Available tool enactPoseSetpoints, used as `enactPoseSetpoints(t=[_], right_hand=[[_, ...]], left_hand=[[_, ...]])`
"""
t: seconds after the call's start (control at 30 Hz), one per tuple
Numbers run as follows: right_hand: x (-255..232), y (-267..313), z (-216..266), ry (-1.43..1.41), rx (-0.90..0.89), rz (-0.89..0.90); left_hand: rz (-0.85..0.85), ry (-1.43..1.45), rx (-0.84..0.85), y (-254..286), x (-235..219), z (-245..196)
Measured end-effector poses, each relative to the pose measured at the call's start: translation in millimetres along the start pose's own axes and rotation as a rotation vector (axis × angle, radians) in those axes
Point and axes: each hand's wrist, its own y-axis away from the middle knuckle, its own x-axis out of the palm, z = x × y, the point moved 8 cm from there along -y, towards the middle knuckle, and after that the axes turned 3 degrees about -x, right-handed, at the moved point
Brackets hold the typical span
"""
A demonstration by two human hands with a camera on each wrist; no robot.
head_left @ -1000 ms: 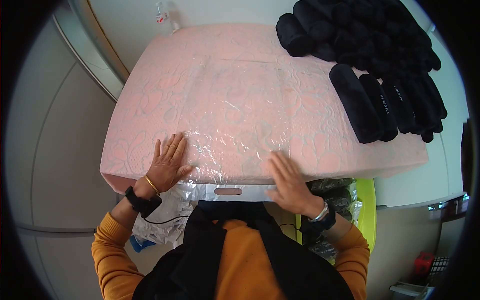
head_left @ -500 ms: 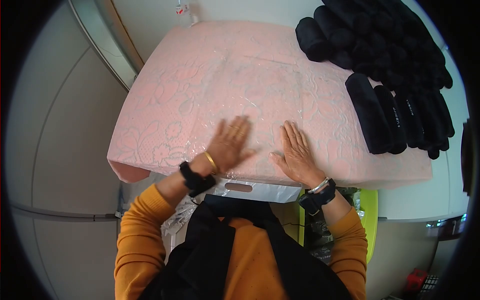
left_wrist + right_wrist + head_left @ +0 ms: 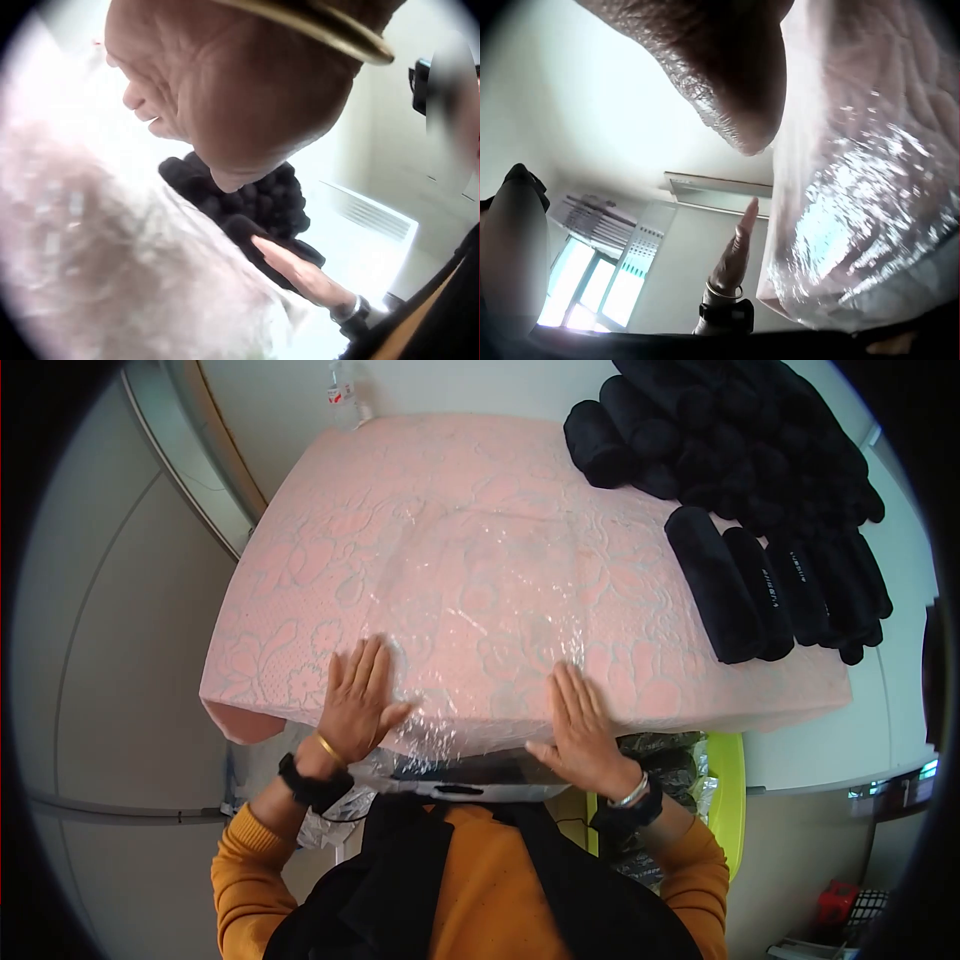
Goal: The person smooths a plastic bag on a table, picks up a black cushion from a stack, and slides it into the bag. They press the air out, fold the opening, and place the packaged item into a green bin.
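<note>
Across pink flower-patterned tablecloth (image 3: 280, 590), clear shiny plastic bag (image 3: 480, 610) spread flat, near end past cloth's front edge. Left hand (image 3: 356, 705) at bag's left side, right hand (image 3: 582, 735) at right; both released, fingers straight. Black plush cylindrical rolls (image 3: 722, 595) farther right.

The bare right hand (image 3: 724, 71), seen very close and cut off by the top edge, hangs just beside a pinkish, creased cloth covering (image 3: 889, 56), though whether they touch cannot be told here. Over the covering's lower part lies crinkled, transparent plastic film (image 3: 870, 202) that throws bright white glints. Farther back, the left hand (image 3: 733, 255) points upward with straight fingers, wearing a thin, pale metal bangle (image 3: 718, 293) above a black wrist strap (image 3: 736, 316), while a bright, multi-paned window (image 3: 564, 281) stands at the lower left.
</note>
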Motion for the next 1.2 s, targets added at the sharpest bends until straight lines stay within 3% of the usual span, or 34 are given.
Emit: enactPoseSetpoints(t=[0.13, 0.27, 0.37, 0.43, 0.6, 0.7, 0.77, 0.87, 1.03, 1.13, 1.2], right_hand=[[-19.7, -0.2, 4.0, -0.055, -0.039, -0.024], [-36.2, -45.1, -0.5, 0.012, -0.071, -0.118], [-28.6, -77.4, -4.9, 0.072, -0.129, -0.168], [-8.8, -88.7, -21.9, 0.081, -0.083, -0.114], [16.3, -73.8, -46.7, 0.068, -0.017, 0.021], [14.9, -67.4, -47.2, 0.049, 0.015, 0.063], [10.3, -67.8, -50.2, 0.058, 0.028, 0.074], [9.2, -62.2, -53.5, 0.093, 0.068, 0.059], [-1.7, -45.2, -79.5, 0.12, 0.148, 0.102], [-33.6, -49.3, -98.6, 0.135, 0.274, 0.046], [-54.3, -67.9, -89.2, 0.131, 0.219, -0.001]], left_hand=[[0.131, -0.026, -0.029, 5.6, -10.5, -0.9], [-0.13, 0.149, 0.271, -36.1, -39.7, -76.1], [-0.098, 0.267, 0.356, -66.8, -11.0, -121.6], [0.174, 0.34, 0.255, -77.4, 17.5, -128.1], [0.241, 0.079, 0.273, -69.2, 33.7, -71.8], [0.249, 0.009, 0.162, -64.7, 21.3, -15.1], [0.227, -0.008, -0.04, -61.5, 16.1, 28.4], [0.227, -0.031, -0.091, -53.2, 15.5, 55.7], [0.263, -0.017, -0.134, -46.6, 2.8, 76.4], [0.201, -0.061, -0.12, -63.5, -37.2, 76.0], [0.183, -0.087, -0.122, -73.9, -70.1, 67.5]])
